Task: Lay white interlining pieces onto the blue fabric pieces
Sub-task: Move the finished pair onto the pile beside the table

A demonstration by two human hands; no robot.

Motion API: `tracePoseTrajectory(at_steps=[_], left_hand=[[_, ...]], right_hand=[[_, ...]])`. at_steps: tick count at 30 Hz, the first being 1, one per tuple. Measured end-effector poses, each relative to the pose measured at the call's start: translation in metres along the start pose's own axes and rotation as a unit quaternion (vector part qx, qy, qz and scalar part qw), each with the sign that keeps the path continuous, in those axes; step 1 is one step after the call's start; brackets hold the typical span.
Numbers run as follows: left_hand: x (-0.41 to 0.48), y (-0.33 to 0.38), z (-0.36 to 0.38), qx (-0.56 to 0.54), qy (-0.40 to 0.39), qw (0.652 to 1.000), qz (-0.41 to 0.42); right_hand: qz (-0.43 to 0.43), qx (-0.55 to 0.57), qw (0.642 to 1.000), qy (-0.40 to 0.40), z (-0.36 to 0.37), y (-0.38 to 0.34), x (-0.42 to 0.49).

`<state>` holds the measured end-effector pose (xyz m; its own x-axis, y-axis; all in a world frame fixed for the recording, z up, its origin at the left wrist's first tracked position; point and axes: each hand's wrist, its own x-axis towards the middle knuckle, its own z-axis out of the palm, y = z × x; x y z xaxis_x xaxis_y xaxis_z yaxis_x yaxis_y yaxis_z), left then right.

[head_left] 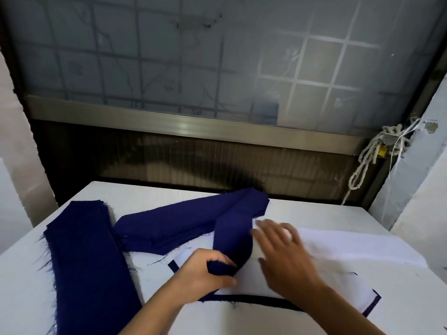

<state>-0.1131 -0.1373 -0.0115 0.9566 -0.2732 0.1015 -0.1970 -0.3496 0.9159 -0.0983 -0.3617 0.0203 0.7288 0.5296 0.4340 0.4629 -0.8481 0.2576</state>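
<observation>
My left hand [208, 272] grips the near end of a dark blue fabric strip [233, 235] that rises off the table toward the back. My right hand [283, 252], blurred and with its fingers spread, hovers over white interlining [256, 276] that covers a blue piece [254, 299] whose edges show as a dark border. More white interlining [350, 247] lies to the right. A stack of blue pieces [174, 223] lies behind my left hand.
A long stack of blue strips [89, 262] with frayed edges runs down the left of the white table [314, 213]. A dark wall and a frosted window stand behind the table. A knotted white rope [367, 160] hangs at the right.
</observation>
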Motion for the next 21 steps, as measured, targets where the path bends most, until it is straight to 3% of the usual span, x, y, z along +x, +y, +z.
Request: tracePoseTrajectory(at_steps=[2,4,6,12,16,21], left_hand=[[0.0,0.003,-0.006,-0.063,-0.033,0.997,-0.012],[-0.001,0.003,-0.014,-0.146,-0.031,0.988,-0.041],[-0.003,0.001,-0.022,-0.205,-0.013,0.976,-0.076],[-0.005,-0.004,-0.04,-0.378,0.052,0.92,-0.091],[-0.004,-0.003,-0.046,-0.458,0.1,0.88,-0.074],[-0.001,-0.005,-0.05,-0.459,0.211,0.858,-0.086]], right_hand=[[-0.083,0.045,0.994,-0.052,0.001,-0.028,0.024],[-0.107,0.095,0.984,-0.107,0.007,-0.046,0.039],[-0.076,0.128,0.98,-0.136,0.013,-0.052,0.044],[0.002,0.102,0.99,-0.098,0.015,-0.004,0.021],[0.069,0.1,0.992,-0.023,-0.003,0.055,-0.011],[0.232,0.227,0.944,-0.065,-0.034,0.115,-0.059]])
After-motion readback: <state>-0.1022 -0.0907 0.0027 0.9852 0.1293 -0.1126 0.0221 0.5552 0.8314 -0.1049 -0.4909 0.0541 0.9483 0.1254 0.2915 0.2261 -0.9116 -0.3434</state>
